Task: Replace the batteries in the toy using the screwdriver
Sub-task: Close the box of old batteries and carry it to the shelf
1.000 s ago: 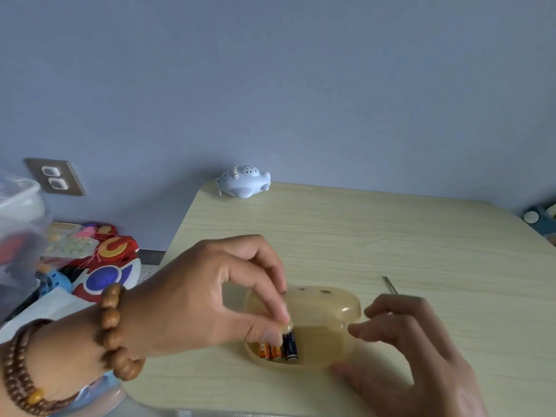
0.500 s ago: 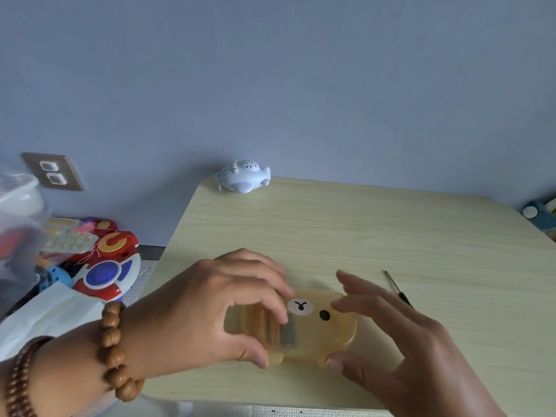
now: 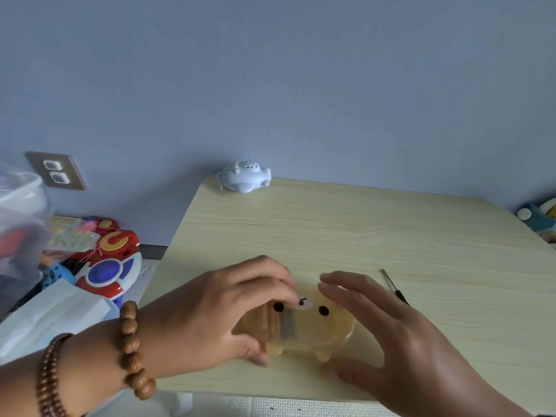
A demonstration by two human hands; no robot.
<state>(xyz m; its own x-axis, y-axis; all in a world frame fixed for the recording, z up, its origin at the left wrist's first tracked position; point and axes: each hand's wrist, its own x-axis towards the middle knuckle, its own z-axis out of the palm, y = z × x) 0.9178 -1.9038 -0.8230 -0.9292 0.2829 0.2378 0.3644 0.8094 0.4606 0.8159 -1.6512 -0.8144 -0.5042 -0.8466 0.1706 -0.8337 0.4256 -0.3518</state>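
Note:
A translucent yellow battery box (image 3: 313, 329) with a bear face on its lid lies near the front edge of the wooden table (image 3: 331, 230). Its lid is down, and batteries show dimly through the left part. My left hand (image 3: 210, 314) grips the box's left end, fingers over the top and thumb at the front. My right hand (image 3: 391, 335) is spread over the right end with fairly straight fingers and its thumb low beside the box. The thin screwdriver (image 3: 395, 287) lies on the table behind my right hand, partly hidden. The pale blue whale toy (image 3: 245, 177) sits at the far edge.
Colourful toys (image 3: 111, 266) lie piled on the floor to the left of the table, next to a clear plastic bin (image 3: 18, 212) and a white bag (image 3: 51, 314). A wall socket (image 3: 57, 171) is behind them. More objects (image 3: 538, 218) sit past the right corner.
A second ago the box stood open with batteries showing and my left fingers reached inside. The lid has since come down, bear face up, and both hands have moved onto the box.

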